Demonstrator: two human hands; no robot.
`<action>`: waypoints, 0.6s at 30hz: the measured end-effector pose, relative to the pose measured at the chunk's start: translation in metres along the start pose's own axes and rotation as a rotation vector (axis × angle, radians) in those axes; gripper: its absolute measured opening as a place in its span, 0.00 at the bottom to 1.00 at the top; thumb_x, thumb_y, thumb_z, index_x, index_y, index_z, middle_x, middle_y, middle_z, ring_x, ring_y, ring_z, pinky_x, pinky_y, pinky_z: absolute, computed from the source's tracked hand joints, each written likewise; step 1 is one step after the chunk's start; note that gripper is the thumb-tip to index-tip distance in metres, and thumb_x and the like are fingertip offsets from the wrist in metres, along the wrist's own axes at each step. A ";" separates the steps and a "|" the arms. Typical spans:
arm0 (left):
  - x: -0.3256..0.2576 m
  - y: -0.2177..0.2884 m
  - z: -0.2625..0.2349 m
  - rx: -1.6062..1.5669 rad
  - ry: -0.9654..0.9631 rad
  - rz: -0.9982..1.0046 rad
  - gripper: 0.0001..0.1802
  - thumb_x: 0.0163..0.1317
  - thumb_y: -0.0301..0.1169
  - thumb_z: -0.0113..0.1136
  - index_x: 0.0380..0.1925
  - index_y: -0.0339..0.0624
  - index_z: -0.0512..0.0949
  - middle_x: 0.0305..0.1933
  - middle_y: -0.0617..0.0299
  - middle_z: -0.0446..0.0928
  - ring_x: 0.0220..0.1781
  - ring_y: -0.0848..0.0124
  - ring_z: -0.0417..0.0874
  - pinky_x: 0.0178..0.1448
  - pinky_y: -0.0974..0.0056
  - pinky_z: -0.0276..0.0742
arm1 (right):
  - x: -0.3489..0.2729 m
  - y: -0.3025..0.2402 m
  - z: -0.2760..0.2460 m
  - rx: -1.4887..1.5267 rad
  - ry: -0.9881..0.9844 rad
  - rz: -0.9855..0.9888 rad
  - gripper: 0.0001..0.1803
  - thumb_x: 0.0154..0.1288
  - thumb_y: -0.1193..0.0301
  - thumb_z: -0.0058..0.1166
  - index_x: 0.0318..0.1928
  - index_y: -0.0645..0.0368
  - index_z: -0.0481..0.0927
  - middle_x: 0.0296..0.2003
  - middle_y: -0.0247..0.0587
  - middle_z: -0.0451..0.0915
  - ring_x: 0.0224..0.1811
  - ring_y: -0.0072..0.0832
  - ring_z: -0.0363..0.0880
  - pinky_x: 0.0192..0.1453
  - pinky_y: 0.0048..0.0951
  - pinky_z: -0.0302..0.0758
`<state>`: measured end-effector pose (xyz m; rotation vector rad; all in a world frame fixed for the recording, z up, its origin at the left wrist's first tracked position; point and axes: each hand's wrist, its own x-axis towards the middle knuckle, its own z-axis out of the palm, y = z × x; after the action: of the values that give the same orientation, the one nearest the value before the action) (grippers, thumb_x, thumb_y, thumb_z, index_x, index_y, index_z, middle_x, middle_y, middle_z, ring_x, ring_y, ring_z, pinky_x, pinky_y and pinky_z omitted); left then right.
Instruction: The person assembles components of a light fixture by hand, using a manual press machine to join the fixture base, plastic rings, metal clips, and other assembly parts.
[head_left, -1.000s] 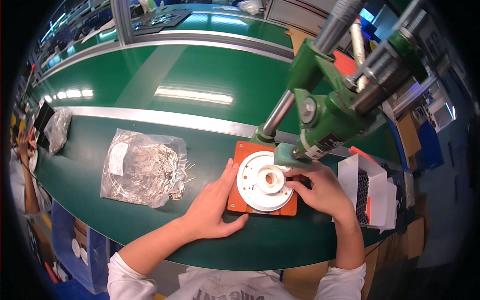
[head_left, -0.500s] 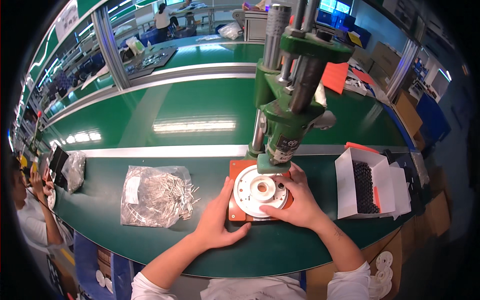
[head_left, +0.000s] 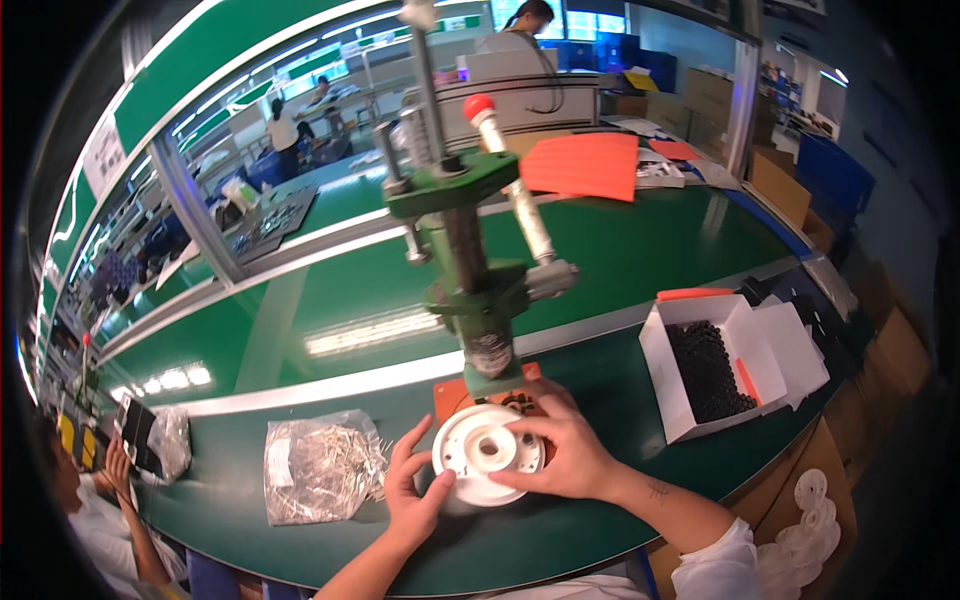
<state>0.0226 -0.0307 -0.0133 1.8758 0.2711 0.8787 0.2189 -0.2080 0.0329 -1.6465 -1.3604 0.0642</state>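
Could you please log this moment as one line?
left hand: on white disc rim | right hand: on disc top | green press: behind

White round disc (head_left: 488, 452) with a central hole, on an orange base plate (head_left: 455, 396). Press (head_left: 470, 260) painted green; its lever knob (head_left: 478, 106) is red. Bench top (head_left: 640, 250) dark green with a pale grey strip. White open box (head_left: 735, 355) holds black parts (head_left: 708, 372). Clear bag (head_left: 320, 465) contains silvery-beige pieces. Orange sheet (head_left: 583, 165) behind.
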 end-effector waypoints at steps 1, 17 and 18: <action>-0.002 0.002 -0.002 -0.085 0.019 -0.071 0.16 0.61 0.29 0.73 0.48 0.34 0.87 0.72 0.42 0.75 0.73 0.54 0.75 0.77 0.52 0.66 | -0.002 -0.004 0.000 0.016 -0.006 -0.010 0.31 0.49 0.56 0.85 0.50 0.59 0.91 0.74 0.58 0.70 0.81 0.56 0.60 0.82 0.50 0.60; 0.072 -0.011 -0.149 -0.263 0.320 -0.300 0.10 0.72 0.29 0.64 0.38 0.30 0.84 0.34 0.58 0.86 0.33 0.75 0.85 0.40 0.71 0.83 | -0.201 -0.005 -0.077 -0.552 0.643 -0.183 0.04 0.59 0.71 0.63 0.36 0.53 0.84 0.26 0.28 0.80 0.22 0.27 0.80 0.30 0.27 0.78; 0.089 -0.016 -0.152 -0.197 0.338 -0.345 0.11 0.73 0.31 0.65 0.41 0.31 0.84 0.31 0.62 0.85 0.28 0.77 0.83 0.32 0.70 0.82 | -0.227 0.004 -0.080 -0.549 0.699 -0.066 0.02 0.59 0.72 0.60 0.34 0.53 0.81 0.21 0.29 0.76 0.19 0.28 0.77 0.27 0.28 0.75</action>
<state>-0.0136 0.1312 0.0484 1.4380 0.6697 0.9398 0.1826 -0.4346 -0.0408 -1.8051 -0.9153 -0.9123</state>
